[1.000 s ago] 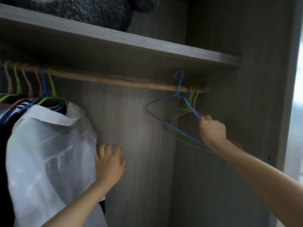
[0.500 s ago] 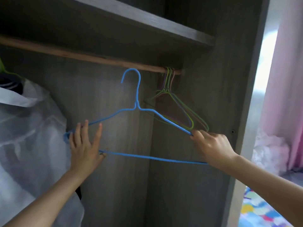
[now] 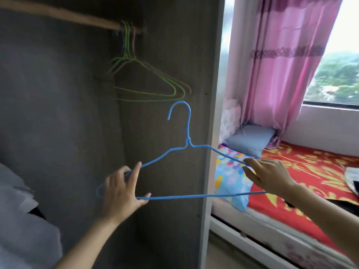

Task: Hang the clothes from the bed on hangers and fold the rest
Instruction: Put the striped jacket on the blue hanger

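Head: blue hanger (upright) between left hand, right hand.

The blue hanger looks like thin wire under a smooth, matt plastic coating, and the green hangers at the rail's right end have the same finish. The rail is bare, pale wood. The wardrobe wall is matt grey board with a faint wood grain. The curtain is thin pink cloth, the bed sheet printed cloth. The white cover at the wardrobe's lower left corner is blurred, possibly non-woven fabric.
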The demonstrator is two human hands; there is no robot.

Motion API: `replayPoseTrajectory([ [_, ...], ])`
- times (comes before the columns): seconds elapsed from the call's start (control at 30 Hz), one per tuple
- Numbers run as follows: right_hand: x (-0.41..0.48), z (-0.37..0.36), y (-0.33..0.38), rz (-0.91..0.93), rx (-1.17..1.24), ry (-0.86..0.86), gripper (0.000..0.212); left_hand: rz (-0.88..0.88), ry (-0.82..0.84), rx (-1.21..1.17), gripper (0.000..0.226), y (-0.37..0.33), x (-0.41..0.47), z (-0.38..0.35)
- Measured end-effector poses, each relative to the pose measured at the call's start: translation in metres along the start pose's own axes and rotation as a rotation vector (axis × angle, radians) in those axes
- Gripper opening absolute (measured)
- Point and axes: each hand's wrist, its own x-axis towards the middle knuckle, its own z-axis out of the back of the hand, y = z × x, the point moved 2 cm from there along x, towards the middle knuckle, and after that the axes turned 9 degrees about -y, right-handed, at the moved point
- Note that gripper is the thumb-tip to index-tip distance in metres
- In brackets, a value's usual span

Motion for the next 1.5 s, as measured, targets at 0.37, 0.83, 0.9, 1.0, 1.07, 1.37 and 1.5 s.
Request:
replayPoseTrajectory([
  [0.37, -0.143, 0.147, 0.015, -0.52, -0.244, 0.244, 0.029, 0.02, 0.395, -0.379, 0.124, -0.15, -0.084, -0.017],
  [0.83, -0.365, 0.333, -0.086, -1.185, -0.467, 0.342, 0.031, 0.015, 0.966, -0.498, 0.131, -0.455, -0.14, -0.088],
  [0.9, -0.393, 0.365, -0.099, -1.377, -0.481, 0.334, 0.023, -0.044, 0.948, -0.557, 0.132, -0.504, -0.138, -0.093],
  [1.0, -0.433, 0.403, -0.11, -1.552, -0.496, 0.274, 0.02, -0.228, 0.763, -0.687, 0.134, -0.553, -0.128, -0.092],
  [1.07, -0.452, 0.418, -0.113, -1.638, -0.501, 0.245, 0.018, -0.311, 0.718, -0.74, 0.128, -0.577, -0.123, -0.097],
  [1.37, -0.494, 0.408, -0.189, -1.753, -0.547, 0.364, 0.021, -0.305, 0.81, -0.812, 0.12, -0.664, -0.108, -0.179],
  [1.5, -0.506, 0.379, -0.268, -1.69, -0.545, 0.424, 0.028, -0.267, 0.824, -0.842, 0.123, -0.699, -0.091, -0.248],
])
